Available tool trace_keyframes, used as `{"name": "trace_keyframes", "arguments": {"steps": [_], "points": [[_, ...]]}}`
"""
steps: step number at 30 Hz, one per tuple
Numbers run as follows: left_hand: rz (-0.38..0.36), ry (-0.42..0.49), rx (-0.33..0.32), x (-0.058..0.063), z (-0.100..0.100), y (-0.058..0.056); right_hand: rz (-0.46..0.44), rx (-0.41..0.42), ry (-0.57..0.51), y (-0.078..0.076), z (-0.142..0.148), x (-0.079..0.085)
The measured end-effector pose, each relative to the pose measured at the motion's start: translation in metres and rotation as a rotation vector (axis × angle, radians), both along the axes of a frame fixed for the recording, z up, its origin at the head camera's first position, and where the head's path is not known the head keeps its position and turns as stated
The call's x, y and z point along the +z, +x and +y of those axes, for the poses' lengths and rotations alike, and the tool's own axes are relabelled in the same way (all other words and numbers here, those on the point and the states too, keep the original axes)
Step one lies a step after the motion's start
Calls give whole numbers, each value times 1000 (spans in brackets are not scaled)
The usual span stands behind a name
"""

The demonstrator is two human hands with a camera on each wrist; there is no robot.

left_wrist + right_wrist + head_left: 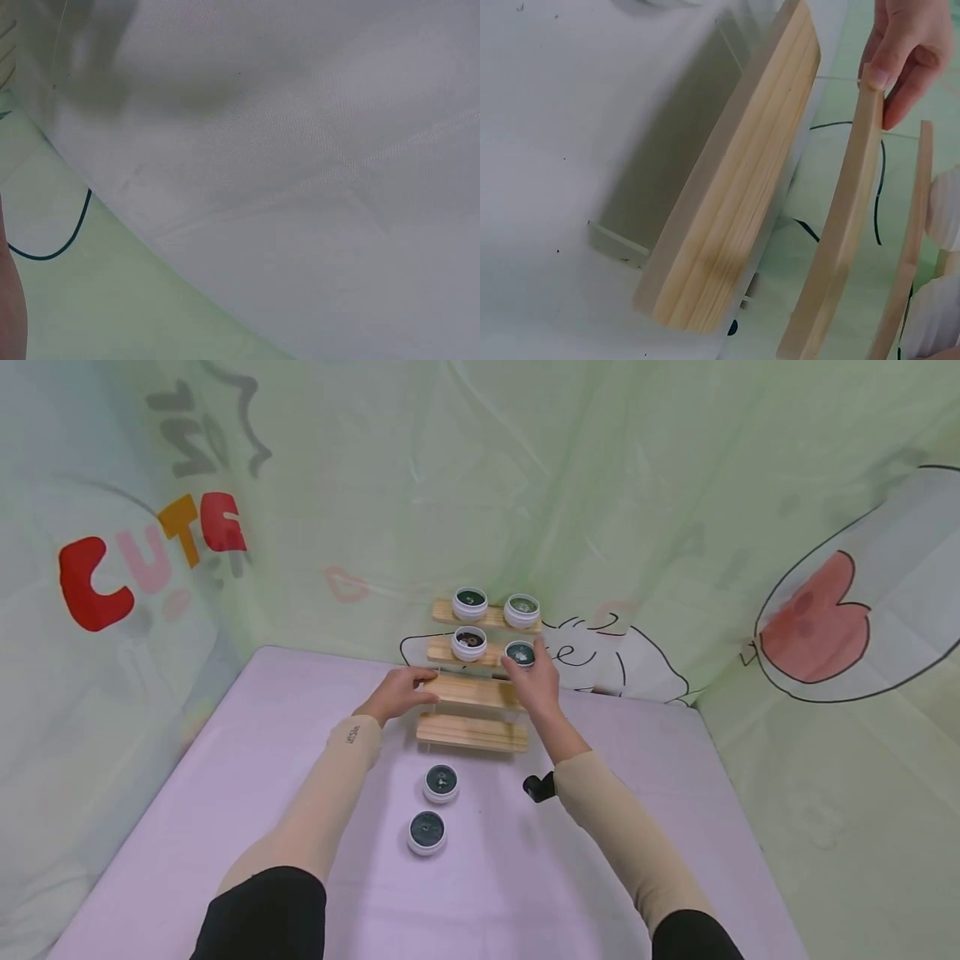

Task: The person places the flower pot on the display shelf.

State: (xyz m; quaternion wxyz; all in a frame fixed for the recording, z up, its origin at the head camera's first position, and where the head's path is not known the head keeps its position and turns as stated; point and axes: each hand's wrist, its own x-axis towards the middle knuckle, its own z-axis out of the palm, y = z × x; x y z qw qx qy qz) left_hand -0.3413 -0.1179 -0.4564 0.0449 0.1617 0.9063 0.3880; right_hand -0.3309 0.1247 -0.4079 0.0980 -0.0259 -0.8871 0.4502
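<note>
A tiered wooden stand with clear side supports rises at the back of the table. My left hand [397, 693] pinches the left end of its second-lowest shelf [474, 690]; the right wrist view shows that left hand [911, 56] with its thumb on the shelf end. My right hand [536, 681] grips a round white jar with a dark top [521, 652] at the right end of the shelf above. Beside it on that shelf sits another white jar [469, 643]. The top shelf bears two more, a left jar [470, 602] and a right jar [522, 610].
Two white jars, a nearer one [427, 832] and a farther one [441, 783], stand on the pale tablecloth [495, 877] before the stand. The lowest shelf [472, 732] bears no jar. A printed green curtain [480, 485] hangs close behind the stand.
</note>
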Motion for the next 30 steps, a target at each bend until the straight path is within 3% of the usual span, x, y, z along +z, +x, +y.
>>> {"name": "trace_keyframes", "arguments": {"steps": [15,30], "points": [[17,2,-6,-4,-1,-3,-112,-46,-39,-15,-6,4],[25,13,-7,-1,-1,-2,-90,-95,-60,-25,-12,5]]}}
